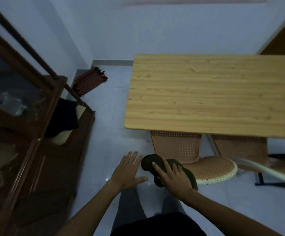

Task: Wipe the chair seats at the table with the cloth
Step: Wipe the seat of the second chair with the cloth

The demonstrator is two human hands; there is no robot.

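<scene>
A dark cloth [151, 163] is bunched under my right hand [174, 178], whose fingers grip it just left of the nearest chair. That chair has an orange perforated seat [177, 145] pushed under the wooden table [206, 92], and its round orange backrest [211, 169] with a pale rim faces me. A second orange chair seat [240, 147] sits to the right, also partly under the table. My left hand [128, 169] hovers open with fingers spread, to the left of the cloth, holding nothing.
A dark wooden glass-front cabinet [27, 133] fills the left side, with a dark garment [63, 116] draped over it. A striped orange and black mat [90, 80] lies in the far corner. Pale floor tiles [107, 133] run between cabinet and table.
</scene>
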